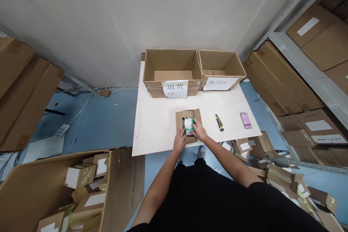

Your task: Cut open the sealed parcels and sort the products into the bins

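A small open cardboard box [178,116] sits near the front edge of the white table [152,127], its flaps folded outward. Inside it lies a green and white package [188,123]; I cannot make out what kind. My left hand [180,140] rests at the box's near left corner, fingers stretched out and partly over the rim. From the right, my right hand [199,130] reaches over the box wall with its fingers apart, the tips at the package. To the right on the table lies a yellow and black box cutter [219,123].
Two larger open boxes with paper signs, a left one [153,88] and a right one [236,70], stand at the table's back. A pink pixelated item [245,120] lies at right. A big carton [119,185] of used boxes is at lower left; shelving [301,58] is at right.
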### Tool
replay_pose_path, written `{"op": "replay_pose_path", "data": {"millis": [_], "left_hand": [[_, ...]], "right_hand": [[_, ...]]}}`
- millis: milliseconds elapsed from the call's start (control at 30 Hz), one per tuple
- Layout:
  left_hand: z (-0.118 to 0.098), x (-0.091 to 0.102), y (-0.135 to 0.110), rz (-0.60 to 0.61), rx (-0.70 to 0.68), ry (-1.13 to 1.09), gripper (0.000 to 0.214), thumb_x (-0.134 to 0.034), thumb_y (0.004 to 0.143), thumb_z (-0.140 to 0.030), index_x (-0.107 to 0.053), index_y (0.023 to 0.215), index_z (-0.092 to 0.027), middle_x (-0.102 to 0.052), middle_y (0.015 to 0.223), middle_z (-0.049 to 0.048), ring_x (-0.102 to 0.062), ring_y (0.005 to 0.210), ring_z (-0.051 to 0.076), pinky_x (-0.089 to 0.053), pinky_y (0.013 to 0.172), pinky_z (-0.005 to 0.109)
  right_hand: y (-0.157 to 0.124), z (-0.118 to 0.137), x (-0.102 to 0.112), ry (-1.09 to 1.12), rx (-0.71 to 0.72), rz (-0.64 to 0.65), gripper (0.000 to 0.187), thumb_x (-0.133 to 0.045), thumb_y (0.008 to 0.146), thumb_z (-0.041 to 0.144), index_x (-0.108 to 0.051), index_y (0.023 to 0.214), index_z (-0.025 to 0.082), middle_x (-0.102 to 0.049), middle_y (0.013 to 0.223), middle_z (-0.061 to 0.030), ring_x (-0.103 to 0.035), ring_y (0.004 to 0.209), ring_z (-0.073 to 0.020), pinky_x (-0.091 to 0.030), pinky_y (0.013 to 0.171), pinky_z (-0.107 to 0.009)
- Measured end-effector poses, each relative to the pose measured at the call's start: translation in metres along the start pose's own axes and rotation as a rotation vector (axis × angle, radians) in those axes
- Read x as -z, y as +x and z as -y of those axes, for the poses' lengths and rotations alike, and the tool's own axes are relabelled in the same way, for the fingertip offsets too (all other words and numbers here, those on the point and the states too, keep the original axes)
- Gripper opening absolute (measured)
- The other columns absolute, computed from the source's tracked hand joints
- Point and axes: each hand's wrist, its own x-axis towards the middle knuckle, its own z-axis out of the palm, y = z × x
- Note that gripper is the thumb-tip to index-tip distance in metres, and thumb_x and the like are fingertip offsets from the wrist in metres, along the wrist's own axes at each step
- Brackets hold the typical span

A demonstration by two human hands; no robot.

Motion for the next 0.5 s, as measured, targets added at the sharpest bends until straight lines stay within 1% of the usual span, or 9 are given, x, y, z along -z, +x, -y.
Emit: {"op": "replay_pose_path", "data": {"millis": [100, 133, 200, 233, 300, 333, 400, 467, 500], "left_hand": [[0.001, 0.001, 0.006, 0.023, -0.041, 0.010, 0.006, -0.073, 0.093, -0.022, -0.075, 0.099, -0.022, -0.066, 0.142, 0.0099, -0.031, 0.160, 0.035, -0.031, 0.130, 0.058], [0.001, 0.000, 0.008, 0.027, -0.056, 0.012, 0.005, -0.073, 0.093, -0.023, -0.074, 0.097, -0.022, -0.070, 0.135, 0.0094, -0.033, 0.159, 0.034, -0.031, 0.131, 0.057], [-0.001, -0.001, 0.013, 0.029, -0.070, 0.015, 0.002, -0.073, 0.093, -0.022, -0.074, 0.095, -0.023, -0.071, 0.126, 0.0082, -0.034, 0.158, 0.034, -0.031, 0.131, 0.056], [-0.002, -0.001, 0.014, 0.028, -0.067, 0.014, 0.002, -0.072, 0.093, -0.022, -0.074, 0.095, -0.023, -0.071, 0.126, 0.0077, -0.034, 0.158, 0.034, -0.031, 0.131, 0.056], [-0.003, -0.002, 0.017, 0.026, -0.046, 0.002, 0.003, -0.072, 0.093, -0.021, -0.073, 0.093, -0.024, -0.071, 0.125, 0.0068, -0.038, 0.156, 0.033, -0.029, 0.132, 0.057], [-0.003, -0.001, 0.017, 0.026, -0.035, -0.011, 0.004, -0.072, 0.092, -0.021, -0.073, 0.092, -0.024, -0.072, 0.125, 0.0063, -0.041, 0.154, 0.032, -0.027, 0.132, 0.057], [-0.001, -0.001, 0.017, 0.025, -0.016, -0.047, 0.005, -0.073, 0.091, -0.020, -0.073, 0.090, -0.024, -0.072, 0.124, 0.0058, -0.044, 0.152, 0.030, -0.024, 0.134, 0.057], [0.001, 0.000, 0.016, 0.019, 0.000, -0.079, 0.005, -0.073, 0.090, -0.019, -0.072, 0.088, -0.024, -0.072, 0.124, 0.0061, -0.041, 0.154, 0.031, -0.023, 0.134, 0.057], [0.002, 0.000, 0.015, 0.014, 0.006, -0.091, 0.006, -0.073, 0.090, -0.019, -0.071, 0.087, -0.023, -0.072, 0.125, 0.0064, -0.039, 0.155, 0.031, -0.023, 0.134, 0.056]], "right_hand": [[0.004, -0.001, 0.004, -0.014, -0.151, -0.186, 0.033, -0.053, 0.099, 0.023, -0.066, 0.129, 0.018, -0.045, 0.159, -0.0186, -0.043, 0.146, -0.0344, -0.043, 0.120, -0.052], [0.008, -0.001, 0.005, -0.016, -0.203, -0.222, 0.033, -0.050, 0.100, 0.023, -0.067, 0.128, 0.019, -0.049, 0.155, -0.0182, -0.046, 0.143, -0.0338, -0.045, 0.118, -0.050], [0.016, -0.001, 0.006, -0.013, -0.258, -0.215, 0.034, -0.044, 0.102, 0.020, -0.070, 0.125, 0.021, -0.058, 0.143, -0.0164, -0.053, 0.135, -0.0321, -0.049, 0.113, -0.046], [0.021, -0.001, 0.006, -0.011, -0.261, -0.185, 0.037, -0.042, 0.102, 0.018, -0.071, 0.124, 0.022, -0.061, 0.138, -0.0153, -0.056, 0.131, -0.0311, -0.050, 0.110, -0.043], [0.029, 0.001, 0.005, -0.016, -0.252, -0.146, 0.042, -0.038, 0.102, 0.015, -0.071, 0.128, 0.023, -0.064, 0.132, -0.0139, -0.060, 0.123, -0.0293, -0.052, 0.105, -0.040], [0.033, 0.002, 0.004, -0.028, -0.252, -0.160, 0.044, -0.038, 0.103, 0.016, -0.069, 0.132, 0.023, -0.064, 0.131, -0.0135, -0.060, 0.121, -0.0288, -0.053, 0.103, -0.039], [0.040, 0.005, 0.001, -0.075, -0.251, -0.243, 0.044, -0.040, 0.104, 0.018, -0.066, 0.139, 0.024, -0.063, 0.133, -0.0132, -0.059, 0.121, -0.0282, -0.054, 0.100, -0.038], [0.044, 0.007, -0.001, -0.149, -0.196, -0.309, 0.043, -0.043, 0.104, 0.019, -0.067, 0.138, 0.025, -0.063, 0.133, -0.0125, -0.058, 0.119, -0.0277, -0.054, 0.098, -0.037], [0.046, 0.008, -0.002, -0.190, -0.149, -0.318, 0.042, -0.044, 0.104, 0.018, -0.069, 0.136, 0.026, -0.064, 0.130, -0.0122, -0.058, 0.117, -0.0274, -0.053, 0.097, -0.037]]}}
